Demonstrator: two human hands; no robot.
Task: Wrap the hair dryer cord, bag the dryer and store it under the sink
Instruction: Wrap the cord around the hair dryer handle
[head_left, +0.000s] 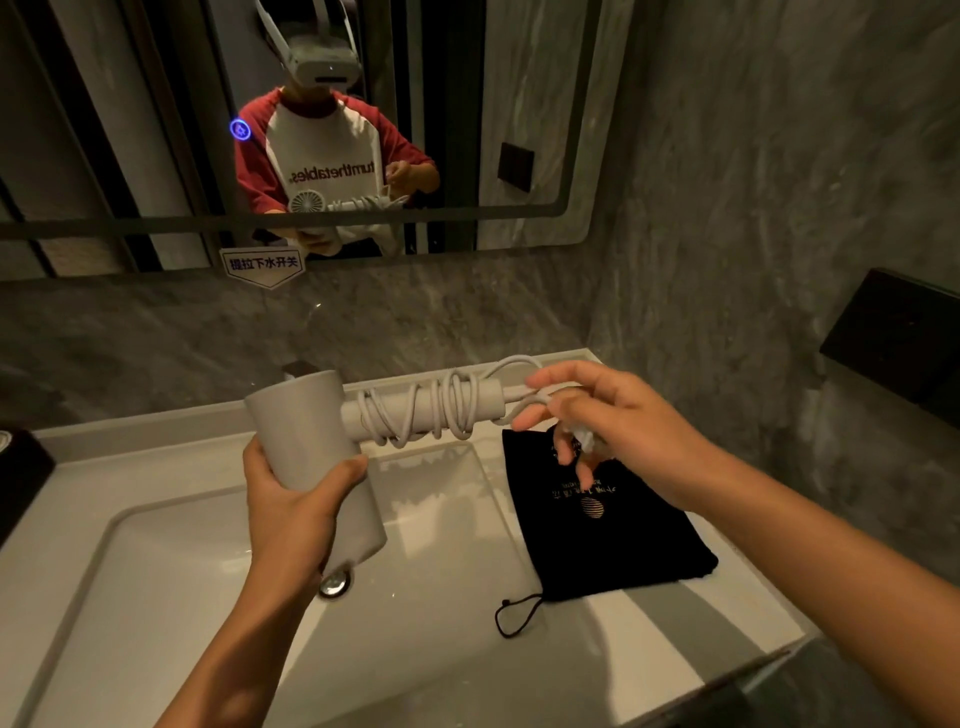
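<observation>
A white hair dryer (306, 431) is held over the sink, its barrel upright and its handle pointing right. My left hand (291, 499) grips the barrel from below. The white cord (431, 410) is coiled several times around the handle. My right hand (608, 426) is at the handle's end, pinching the last loose loop of cord, with the plug partly hidden under its fingers. A black drawstring bag (608, 535) with gold print lies flat on the counter to the right of the basin, below my right hand.
The white sink (156, 571) has a metal drain (336, 582) under the dryer. A mirror (467, 104) on the grey marble wall reflects a person in a headset. A black box (904, 338) is mounted on the right wall, and a dark object (21, 473) sits at the left edge.
</observation>
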